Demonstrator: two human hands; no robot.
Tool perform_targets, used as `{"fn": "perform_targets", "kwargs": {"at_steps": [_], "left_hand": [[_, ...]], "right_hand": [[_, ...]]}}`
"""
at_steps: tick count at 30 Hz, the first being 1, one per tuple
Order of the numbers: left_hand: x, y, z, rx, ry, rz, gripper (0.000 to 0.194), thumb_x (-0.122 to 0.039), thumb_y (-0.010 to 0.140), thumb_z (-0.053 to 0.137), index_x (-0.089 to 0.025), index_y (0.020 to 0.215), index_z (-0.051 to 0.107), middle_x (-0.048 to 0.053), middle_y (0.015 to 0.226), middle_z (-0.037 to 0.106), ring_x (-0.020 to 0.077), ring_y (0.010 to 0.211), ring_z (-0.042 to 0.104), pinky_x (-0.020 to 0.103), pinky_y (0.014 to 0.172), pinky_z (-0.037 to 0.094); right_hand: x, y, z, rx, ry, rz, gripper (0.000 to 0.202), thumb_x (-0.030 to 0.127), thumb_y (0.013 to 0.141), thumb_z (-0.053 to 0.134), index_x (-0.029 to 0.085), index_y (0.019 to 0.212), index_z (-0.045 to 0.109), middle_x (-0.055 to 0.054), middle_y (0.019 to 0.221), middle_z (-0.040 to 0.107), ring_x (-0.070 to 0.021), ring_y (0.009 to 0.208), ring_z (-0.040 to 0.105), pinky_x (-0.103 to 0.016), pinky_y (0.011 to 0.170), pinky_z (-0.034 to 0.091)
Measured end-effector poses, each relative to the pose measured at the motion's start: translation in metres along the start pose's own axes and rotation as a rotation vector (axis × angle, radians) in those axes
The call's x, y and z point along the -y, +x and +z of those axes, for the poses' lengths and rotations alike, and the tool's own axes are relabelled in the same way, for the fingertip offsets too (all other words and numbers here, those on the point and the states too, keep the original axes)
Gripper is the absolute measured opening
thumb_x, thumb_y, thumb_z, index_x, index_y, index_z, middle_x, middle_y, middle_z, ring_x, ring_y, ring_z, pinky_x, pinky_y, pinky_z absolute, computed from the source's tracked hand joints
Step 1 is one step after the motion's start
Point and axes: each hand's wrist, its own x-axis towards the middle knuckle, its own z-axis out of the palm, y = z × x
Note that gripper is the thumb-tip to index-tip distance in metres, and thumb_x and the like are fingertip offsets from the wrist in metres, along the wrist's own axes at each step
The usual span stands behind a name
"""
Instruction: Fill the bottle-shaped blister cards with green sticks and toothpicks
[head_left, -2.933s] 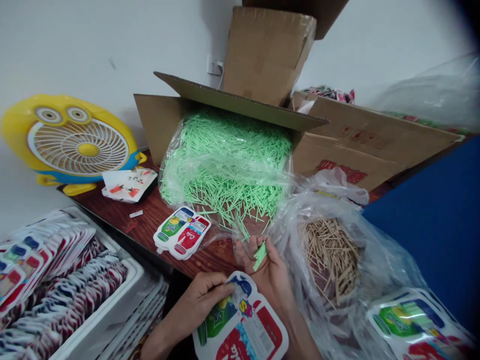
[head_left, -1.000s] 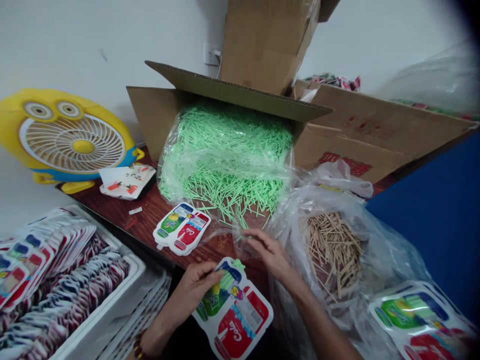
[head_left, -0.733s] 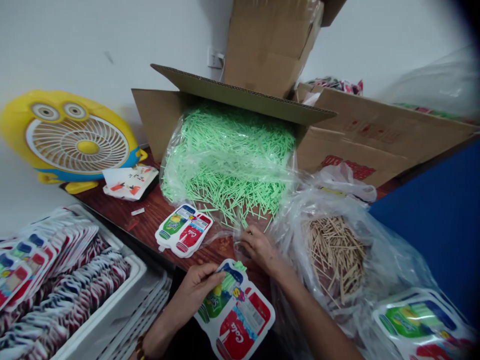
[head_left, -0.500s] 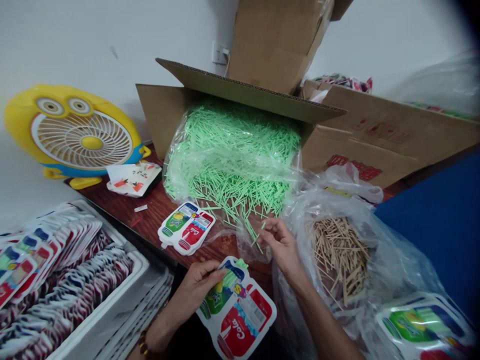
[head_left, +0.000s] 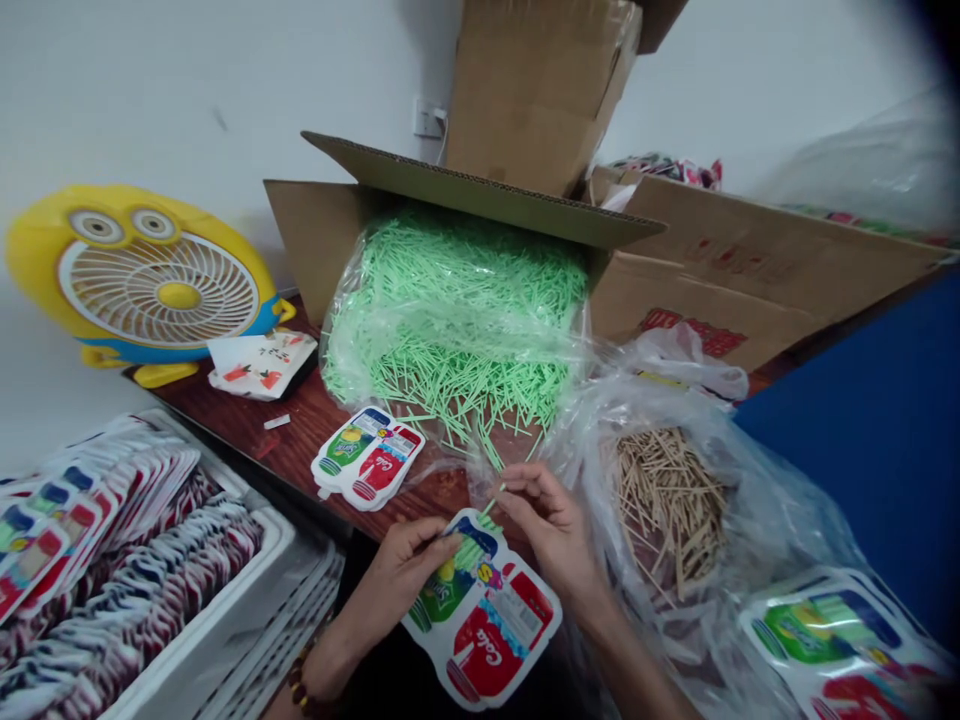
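Observation:
My left hand [head_left: 414, 568] grips a printed pouch [head_left: 491, 630] by its upper left side, thumb on the front. The pouch has a green Sprite half and a red Cola half, and green sticks [head_left: 471, 550] show inside the green half. At its top opening, my right hand [head_left: 546, 515] pinches a thin green stick [head_left: 495, 495] between thumb and fingers, with the stick's lower end at the opening. Just beyond the hands, a large heap of green sticks [head_left: 457, 330] spills from a clear bag in an open cardboard box [head_left: 480, 190].
A small stack of pouches [head_left: 369, 458] lies on the brown table [head_left: 247, 425]. On the left are a white crate [head_left: 270, 545] packed with pouches and a yellow fan [head_left: 142, 280]. Brown sticks [head_left: 671, 500] sit in clear plastic on the right, near more pouches [head_left: 832, 630].
My right hand has moved down and left from the green heap to the pouch's opening, bringing a green stick. My left hand still holds the pouch. The view has shifted slightly.

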Motion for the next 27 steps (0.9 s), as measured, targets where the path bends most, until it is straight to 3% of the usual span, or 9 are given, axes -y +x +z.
{"fn": "perform_targets", "kwargs": {"at_steps": [4,6,9,16,21,27], "left_hand": [[-0.002,0.001,0.001,-0.006,-0.023,-0.009,0.031,-0.043,0.082,0.062,-0.014,0.079,0.071,0.0,0.064,0.065,0.0129,0.057,0.055,0.02,0.053,0.042],[-0.002,0.001,0.002,0.003,-0.027,-0.007,0.029,-0.041,0.082,0.063,-0.014,0.08,0.072,0.001,0.066,0.066,0.0132,0.059,0.056,0.02,0.054,0.043],[-0.001,0.002,0.002,0.012,-0.036,0.0,0.027,-0.04,0.083,0.063,-0.014,0.083,0.072,0.001,0.069,0.067,0.0135,0.06,0.057,0.02,0.056,0.043],[0.005,0.003,0.001,-0.002,-0.107,-0.019,0.026,-0.04,0.083,0.063,-0.014,0.082,0.07,0.001,0.069,0.066,0.0122,0.058,0.055,0.02,0.054,0.043],[0.009,0.005,0.003,0.007,-0.123,0.014,0.026,-0.039,0.084,0.062,-0.014,0.084,0.069,0.001,0.07,0.065,0.0116,0.058,0.054,0.02,0.055,0.043],[0.014,0.006,0.003,-0.015,-0.127,0.021,0.025,-0.038,0.085,0.061,-0.014,0.085,0.069,0.001,0.07,0.064,0.0115,0.059,0.054,0.02,0.054,0.042]], "right_hand": [[0.005,-0.002,-0.006,0.165,-0.284,-0.153,0.008,0.028,0.086,0.061,0.023,0.086,0.068,0.0,0.089,0.066,-0.014,0.083,0.063,-0.026,0.076,0.049],[0.008,-0.003,-0.009,0.293,-0.394,-0.249,0.016,0.026,0.091,0.055,0.023,0.091,0.071,-0.003,0.105,0.066,-0.0165,0.101,0.06,-0.03,0.09,0.045],[0.009,-0.004,-0.012,0.409,-0.411,-0.263,0.022,0.027,0.094,0.05,0.026,0.101,0.07,-0.004,0.121,0.061,-0.0174,0.113,0.055,-0.033,0.098,0.041],[0.015,-0.002,-0.019,0.413,-0.498,-0.232,0.028,0.031,0.096,0.044,0.027,0.104,0.07,-0.004,0.124,0.06,-0.0181,0.118,0.052,-0.036,0.102,0.039],[0.018,-0.003,-0.016,0.509,-0.513,-0.195,0.032,0.035,0.096,0.042,0.023,0.103,0.071,-0.007,0.122,0.062,-0.0191,0.111,0.057,-0.035,0.097,0.044],[0.03,-0.002,-0.02,0.439,-0.638,-0.184,0.034,0.035,0.097,0.04,0.023,0.099,0.072,-0.006,0.116,0.065,-0.0193,0.108,0.058,-0.035,0.095,0.044]]}}
